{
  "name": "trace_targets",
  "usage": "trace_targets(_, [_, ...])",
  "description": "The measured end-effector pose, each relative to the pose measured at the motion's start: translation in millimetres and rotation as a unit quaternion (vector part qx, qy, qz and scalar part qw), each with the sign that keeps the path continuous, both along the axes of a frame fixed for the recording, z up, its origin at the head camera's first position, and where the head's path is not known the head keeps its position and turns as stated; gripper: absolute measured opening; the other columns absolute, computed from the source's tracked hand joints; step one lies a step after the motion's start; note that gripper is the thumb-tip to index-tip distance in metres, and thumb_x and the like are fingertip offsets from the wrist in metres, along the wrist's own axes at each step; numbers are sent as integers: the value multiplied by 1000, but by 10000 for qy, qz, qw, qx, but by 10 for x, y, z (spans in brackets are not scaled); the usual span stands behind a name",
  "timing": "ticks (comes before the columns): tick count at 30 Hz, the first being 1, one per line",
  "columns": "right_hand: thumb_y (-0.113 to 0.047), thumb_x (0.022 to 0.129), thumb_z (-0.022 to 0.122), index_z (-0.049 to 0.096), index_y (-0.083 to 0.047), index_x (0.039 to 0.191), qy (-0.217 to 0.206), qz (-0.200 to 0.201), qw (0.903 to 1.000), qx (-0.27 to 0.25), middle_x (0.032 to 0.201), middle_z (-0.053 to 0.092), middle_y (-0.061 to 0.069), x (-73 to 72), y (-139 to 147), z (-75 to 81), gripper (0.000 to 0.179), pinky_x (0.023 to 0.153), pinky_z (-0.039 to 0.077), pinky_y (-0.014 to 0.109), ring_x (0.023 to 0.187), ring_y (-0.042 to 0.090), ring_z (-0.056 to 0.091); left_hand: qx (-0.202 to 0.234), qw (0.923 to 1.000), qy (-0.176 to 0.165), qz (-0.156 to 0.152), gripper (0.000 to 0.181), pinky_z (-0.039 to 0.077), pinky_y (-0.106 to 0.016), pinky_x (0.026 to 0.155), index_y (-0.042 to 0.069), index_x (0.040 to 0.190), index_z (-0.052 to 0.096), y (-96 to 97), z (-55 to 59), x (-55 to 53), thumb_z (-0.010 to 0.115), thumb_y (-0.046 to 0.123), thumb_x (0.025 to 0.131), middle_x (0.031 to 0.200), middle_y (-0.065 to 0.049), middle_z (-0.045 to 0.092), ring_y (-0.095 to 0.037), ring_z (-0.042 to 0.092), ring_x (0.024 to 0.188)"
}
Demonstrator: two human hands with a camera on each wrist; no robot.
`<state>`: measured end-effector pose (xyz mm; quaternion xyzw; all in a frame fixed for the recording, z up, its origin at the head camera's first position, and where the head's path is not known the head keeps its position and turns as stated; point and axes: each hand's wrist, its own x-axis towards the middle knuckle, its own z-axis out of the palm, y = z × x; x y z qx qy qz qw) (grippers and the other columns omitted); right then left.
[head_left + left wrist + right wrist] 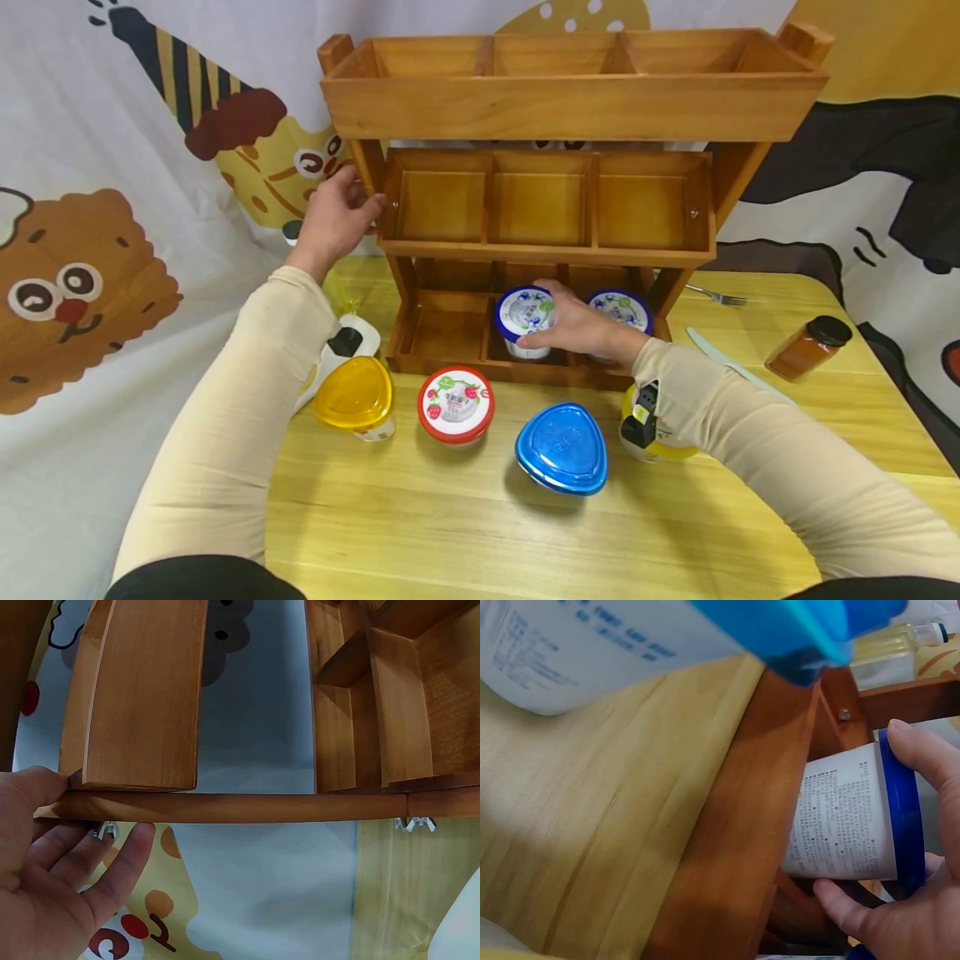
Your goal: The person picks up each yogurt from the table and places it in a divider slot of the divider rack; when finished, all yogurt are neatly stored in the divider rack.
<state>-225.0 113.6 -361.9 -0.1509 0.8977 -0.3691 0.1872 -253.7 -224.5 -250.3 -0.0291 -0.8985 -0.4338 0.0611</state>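
Observation:
A wooden three-tier rack stands on the table. My left hand grips its left side post at the middle tier, thumb on one side and fingers on the other, around a wing nut. My right hand holds a white tub with a blue lid in the bottom tier's middle compartment; the right wrist view shows thumb and fingers about the blue rim. A second blue-lidded tub sits in the right compartment, partly behind that hand.
On the table before the rack are a yellow-lidded tub, a red-lidded tub, a blue-lidded triangular tub and a yellow container under my right wrist. Rightward lie a fork, a pale blue knife and a dark-capped jar.

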Motion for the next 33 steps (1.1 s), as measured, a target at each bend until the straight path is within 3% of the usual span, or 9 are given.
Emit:
trace_targets(12, [-46, 76, 82, 9, -13, 158, 55, 10, 9994, 339, 155, 30, 22, -12, -30, -87, 115, 116, 34, 55, 136, 38, 40, -61, 10000, 55, -16, 46, 60, -37, 88, 12, 144, 42, -3, -2, 2, 52, 29, 102, 140, -12, 58, -23, 61, 118])
trace_targets(22, [-45, 78, 80, 3, -9, 159, 24, 168, 9984, 545, 162, 12, 25, -3, -32, -72, 117, 121, 24, 57, 147, 42, 22, -82, 9999, 68, -47, 46, 61, -33, 85, 11, 144, 42, -9, -11, 7, 52, 28, 102, 139, -13, 59, -24, 62, 116])
trace_targets(33, [-49, 79, 79, 3, -11, 159, 70, 140, 9996, 251, 165, 9, 19, 26, -12, 23, 117, 122, 21, 56, 150, 39, 17, -117, 9999, 116, -47, 45, 61, -34, 84, 11, 142, 44, -7, -5, 5, 52, 30, 102, 137, -13, 60, -24, 63, 114])
